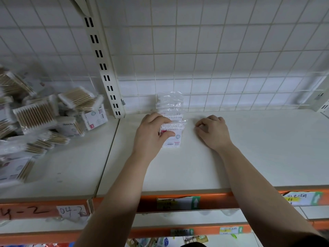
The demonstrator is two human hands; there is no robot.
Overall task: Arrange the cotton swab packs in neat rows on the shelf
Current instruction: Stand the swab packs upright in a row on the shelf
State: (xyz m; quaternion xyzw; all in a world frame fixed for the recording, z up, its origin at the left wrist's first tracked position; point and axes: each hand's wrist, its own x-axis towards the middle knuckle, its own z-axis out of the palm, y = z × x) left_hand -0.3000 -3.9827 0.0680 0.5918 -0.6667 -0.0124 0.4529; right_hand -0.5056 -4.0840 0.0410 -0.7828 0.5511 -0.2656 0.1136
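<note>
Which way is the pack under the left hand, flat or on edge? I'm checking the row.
Flat: the pack lies label-up on the shelf, left hand gripping it.

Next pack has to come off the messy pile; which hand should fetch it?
Left, probably. The pile lies on the left hand's side, though it grips a pack; the right hand rests empty, farther away.

A white tag (72, 211) on the orange shelf edge (44, 209) reads "04-2".
</note>
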